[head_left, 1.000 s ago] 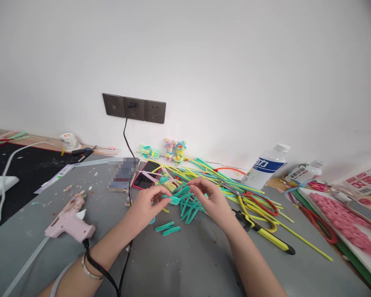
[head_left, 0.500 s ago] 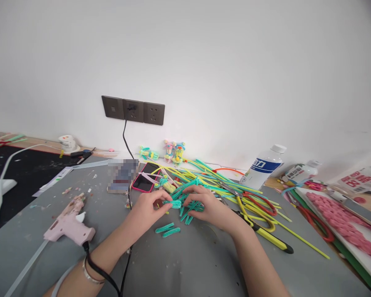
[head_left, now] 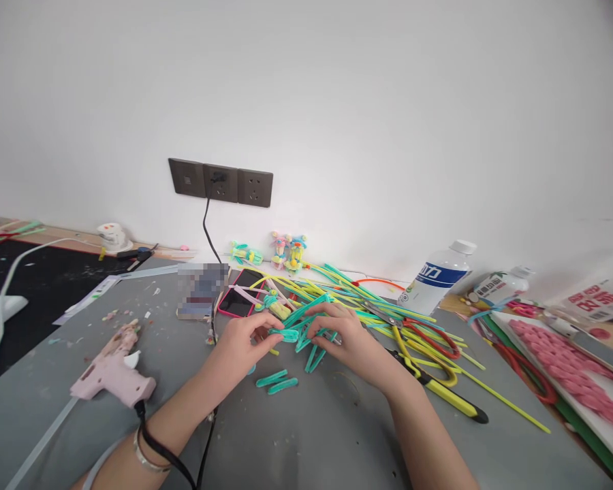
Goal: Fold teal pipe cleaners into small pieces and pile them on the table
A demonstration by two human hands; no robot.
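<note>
Teal fuzzy stem pieces [head_left: 287, 335], folded short, are pinched between the thumb and fingers of my left hand [head_left: 246, 344]. Just to the right, my right hand [head_left: 344, 335] has its fingers curled over a loose pile of teal stems [head_left: 315, 358]; a stem seems to lie between thumb and fingertips, partly hidden. Two short folded teal pieces [head_left: 283, 386] lie on the grey table in front of the hands. Behind the hands is a small green and yellow stem figure [head_left: 276, 304]. Long yellow and teal stems [head_left: 383, 309] spread to the right.
A pink glue gun [head_left: 115, 378] with a black cord lies left. Behind are a phone [head_left: 241, 292] and small figures [head_left: 289, 252] by the wall. Scissors [head_left: 439, 337], a yellow-black cutter [head_left: 454, 400] and a bottle [head_left: 436, 275] are on the right.
My right hand has shifted slightly right, and the teal stems under it are arranged differently. My left hand still pinches the teal pieces.
</note>
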